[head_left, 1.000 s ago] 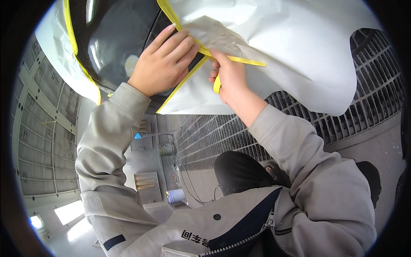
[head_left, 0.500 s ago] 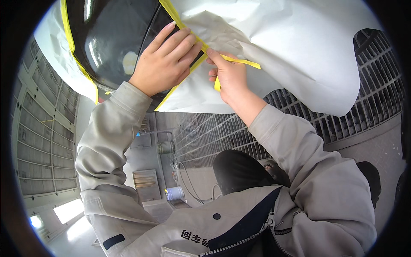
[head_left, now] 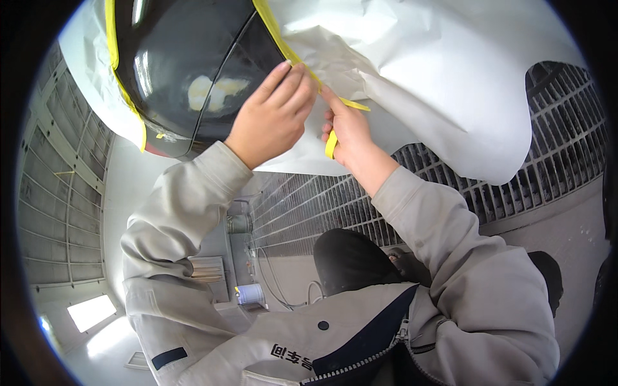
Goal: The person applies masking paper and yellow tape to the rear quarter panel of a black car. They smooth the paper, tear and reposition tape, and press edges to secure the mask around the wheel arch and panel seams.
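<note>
A glossy dark curved body panel [head_left: 174,61] with pale patches is framed by white masking paper [head_left: 450,83] and strips of yellow masking tape [head_left: 273,32]. My left hand [head_left: 275,116] is closed at the taped paper edge on the panel's right side, fingers bent and together, tips on the tape; its thumb is hidden. Just right of it, my right hand [head_left: 351,132] has its fingers curled around a roll of yellow masking tape [head_left: 331,145], only partly visible. Its extended fingertip touches the strip, whose loose end [head_left: 357,105] sticks out beyond.
Floor grating [head_left: 560,141] runs beneath the paper and on to the right. My dark-clad knee [head_left: 351,257] is below my hands. Lower left stand a white-and-blue bucket [head_left: 250,294] and a hose [head_left: 275,283]. A gridded wall [head_left: 61,193] rises at far left.
Both hands have shifted slightly down in the picture, and my left hand also right, along the taped edge. My left fingers are more bunched. The panel appears lower and farther right.
</note>
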`<state>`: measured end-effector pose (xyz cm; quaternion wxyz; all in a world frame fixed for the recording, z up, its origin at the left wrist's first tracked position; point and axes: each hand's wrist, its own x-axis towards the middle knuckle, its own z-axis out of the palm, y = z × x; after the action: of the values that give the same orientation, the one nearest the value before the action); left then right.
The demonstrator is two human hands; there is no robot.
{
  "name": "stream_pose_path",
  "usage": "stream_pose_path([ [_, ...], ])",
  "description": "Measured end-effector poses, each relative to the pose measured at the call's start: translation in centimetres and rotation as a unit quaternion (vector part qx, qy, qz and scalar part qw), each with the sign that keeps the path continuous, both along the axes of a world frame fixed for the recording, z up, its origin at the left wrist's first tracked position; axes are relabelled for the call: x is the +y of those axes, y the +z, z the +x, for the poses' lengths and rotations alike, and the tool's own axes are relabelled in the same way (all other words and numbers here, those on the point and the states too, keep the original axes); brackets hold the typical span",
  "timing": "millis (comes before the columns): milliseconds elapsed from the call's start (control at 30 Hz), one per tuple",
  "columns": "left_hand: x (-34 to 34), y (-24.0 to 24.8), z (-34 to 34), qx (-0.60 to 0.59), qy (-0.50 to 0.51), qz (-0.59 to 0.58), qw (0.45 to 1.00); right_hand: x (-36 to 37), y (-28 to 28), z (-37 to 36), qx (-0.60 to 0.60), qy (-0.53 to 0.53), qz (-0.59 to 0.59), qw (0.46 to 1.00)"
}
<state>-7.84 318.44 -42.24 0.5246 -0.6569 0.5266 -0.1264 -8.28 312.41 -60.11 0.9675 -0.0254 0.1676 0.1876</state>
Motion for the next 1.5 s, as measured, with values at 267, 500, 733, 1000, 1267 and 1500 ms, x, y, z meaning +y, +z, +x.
stream_pose_path([
  [267,1.5,-4.3,-1.9,-0.053,0.038,0.064,0.996,3.9,-2.5,-2.1,0.073,0.08,0.006,0.994],
  [500,2.9,-7.4,-1.9,-0.047,0.031,0.066,0.996,4.1,-4.7,-5.9,-0.097,-0.159,-0.211,0.959],
  [733,5.2,-10.7,-1.1,-0.017,0.018,0.036,0.999,-2.3,-1.7,-3.7,-0.25,-0.355,-0.432,0.791],
  [1000,5.8,-16.2,-2.8,0.412,0.143,-0.488,0.756,-2.7,1.7,-2.3,-0.346,-0.289,-0.499,0.74],
  [1267,8.6,-24.7,-8.4,0.418,0.254,-0.591,0.641,-2.7,3.6,-2.1,-0.376,-0.259,-0.503,0.734],
  [1500,11.2,-29.7,-10.3,0.526,0.392,-0.502,0.563,-5.1,8.9,-3.0,-0.306,-0.265,-0.442,0.801],
])
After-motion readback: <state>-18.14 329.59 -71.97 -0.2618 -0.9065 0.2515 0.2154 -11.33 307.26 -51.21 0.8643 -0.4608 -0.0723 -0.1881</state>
